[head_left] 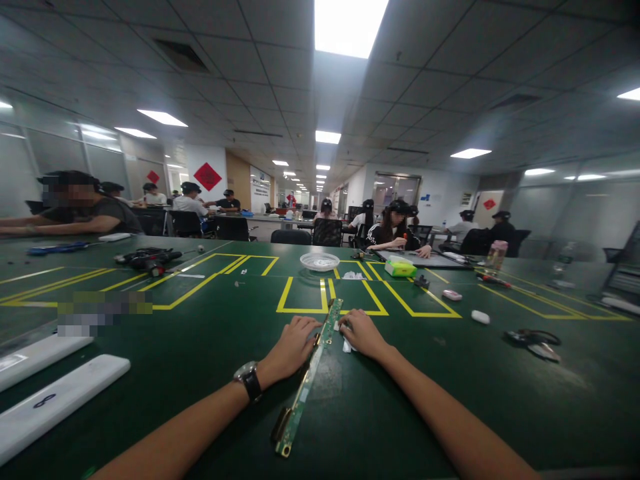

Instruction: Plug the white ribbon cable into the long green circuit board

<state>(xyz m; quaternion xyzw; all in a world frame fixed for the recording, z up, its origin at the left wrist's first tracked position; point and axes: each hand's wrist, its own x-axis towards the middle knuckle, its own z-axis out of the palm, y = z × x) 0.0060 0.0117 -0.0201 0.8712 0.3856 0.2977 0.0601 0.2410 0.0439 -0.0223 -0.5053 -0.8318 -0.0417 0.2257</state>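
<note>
A long, narrow green circuit board (313, 370) lies slantwise on the green table in front of me, with dark brownish connector pieces along its left edge. My left hand (293, 343), below a wristwatch (249, 380), has its fingers closed at the left edge of the board's upper half. Across from it, my right hand (363, 332) is curled beside the far end of the board. White crumpled tissue (347, 346) shows under and between its fingers. The right fingertips are partly hidden.
White long boxes (63, 407) occupy the near left. Farther back are a clear round dish (319, 262), a green tissue pack (400, 267), dark tools (150, 259) and a white case (480, 317). Black cable (535, 339) lies right. A person (395, 230) works across the table.
</note>
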